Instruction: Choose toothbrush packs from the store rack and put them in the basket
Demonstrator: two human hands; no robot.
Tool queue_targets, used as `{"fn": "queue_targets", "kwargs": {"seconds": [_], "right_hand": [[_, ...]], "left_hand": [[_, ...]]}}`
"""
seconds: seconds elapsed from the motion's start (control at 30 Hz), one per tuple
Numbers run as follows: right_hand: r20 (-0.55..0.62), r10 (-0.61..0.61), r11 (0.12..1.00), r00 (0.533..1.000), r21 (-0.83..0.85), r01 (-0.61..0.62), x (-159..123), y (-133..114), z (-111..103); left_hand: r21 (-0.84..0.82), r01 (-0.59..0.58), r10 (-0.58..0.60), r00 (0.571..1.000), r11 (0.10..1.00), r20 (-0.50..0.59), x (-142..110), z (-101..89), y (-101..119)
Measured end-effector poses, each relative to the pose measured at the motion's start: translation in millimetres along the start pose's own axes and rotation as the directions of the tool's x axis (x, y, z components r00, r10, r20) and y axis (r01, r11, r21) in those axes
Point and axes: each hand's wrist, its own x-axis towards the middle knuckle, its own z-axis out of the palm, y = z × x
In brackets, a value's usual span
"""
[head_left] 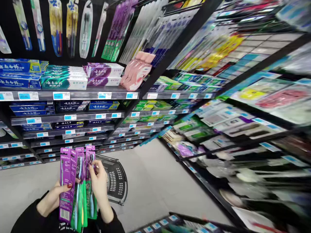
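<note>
Several purple-and-green toothbrush packs [65, 194] are fanned out low in front of me, upright with their hang-tab ends up. My left hand [54, 197] is closed around the left side of the bunch, its thumb lying across the leftmost pack. On the right, my right hand [99, 179] pinches the upper part of the rightmost toothbrush pack [91, 204] between thumb and fingers. Blue and yellow brush handles show through the clear fronts. The fingers behind the packs are mostly hidden.
A black shopping basket [116, 179] stands on the grey floor [148, 181] behind my right hand. Ahead, shelves hold toothpaste boxes [64, 77], with hanging toothbrush packs [86, 30] above. A blurred shelf rack [201, 186] runs along the right.
</note>
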Motion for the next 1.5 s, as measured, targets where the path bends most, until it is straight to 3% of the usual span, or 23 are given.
{"fn": "queue_targets", "kwargs": {"seconds": [0.13, 0.33, 0.43, 0.57, 0.73, 0.87, 1.0, 1.1, 1.17, 1.23, 1.3, 1.4, 1.5], "right_hand": [[-0.024, 0.008, 1.000, 1.000, -0.001, -0.008, -9.5, -3.2, 9.2], [0.104, 0.142, 0.973, 0.984, 0.170, -0.159, -26.8, -6.0, 19.5], [0.127, 0.147, 0.952, 0.981, 0.252, -0.175, -36.0, -7.6, 21.8], [0.148, 0.077, 0.950, 0.986, 0.289, -0.117, -44.7, -8.4, 23.2], [0.166, 0.069, 0.978, 0.984, 0.182, -0.100, -48.7, -5.8, 26.7], [0.113, 0.021, 0.999, 0.993, 0.026, -0.024, -49.4, -7.4, 27.1], [0.014, -0.102, 0.995, 0.995, -0.001, 0.102, -46.2, -18.1, 18.6], [0.107, -0.212, 0.975, 0.971, -0.045, 0.218, -37.3, -32.1, 10.5], [0.215, -0.213, 0.966, 0.953, -0.098, 0.238, -30.1, -40.8, 8.3], [0.251, -0.195, 0.964, 0.948, -0.128, 0.232, -25.4, -45.2, 9.5], [0.193, -0.216, 0.963, 0.957, -0.120, 0.241, -25.5, -43.3, 12.2], [-0.016, -0.295, 0.952, 0.955, -0.093, 0.292, -34.3, -31.7, 15.3], [-0.135, -0.297, 0.954, 0.945, 0.005, 0.301, -45.9, -23.1, 16.3]], "left_hand": [[-0.003, -0.043, 0.042, 0.999, 0.999, -0.030, 3.6, 0.1, -2.1], [-0.025, -0.034, 0.033, 0.999, 0.999, -0.038, 4.5, 2.8, -2.9], [-0.002, -0.066, 0.066, 0.994, 0.998, -0.084, 4.0, 2.0, -3.1], [-0.020, -0.044, 0.041, 0.992, 0.999, -0.120, 5.0, -0.3, -3.1], [-0.078, 0.051, -0.056, 0.996, 0.996, -0.073, 7.4, -2.8, -6.4], [-0.085, 0.030, -0.040, 0.992, 0.996, -0.119, 8.5, -5.5, -10.7], [-0.081, 0.005, -0.010, 0.998, 0.997, -0.061, 8.4, -3.7, -9.7], [-0.052, -0.005, 0.000, 0.996, 0.999, -0.084, 8.6, -1.5, -9.3], [-0.033, -0.005, 0.000, 0.991, 0.999, -0.136, 9.6, -2.1, -11.6], [-0.033, -0.011, 0.005, 0.985, 0.999, -0.173, 11.3, -4.0, -15.2], [-0.057, -0.033, 0.021, 0.980, 0.998, -0.197, 13.2, -6.0, -18.1], [-0.083, -0.058, 0.044, 0.986, 0.995, -0.160, 15.0, -5.4, -17.9], [-0.004, -0.091, 0.090, 0.988, 0.996, -0.123, 14.6, -0.3, -13.1]]}}
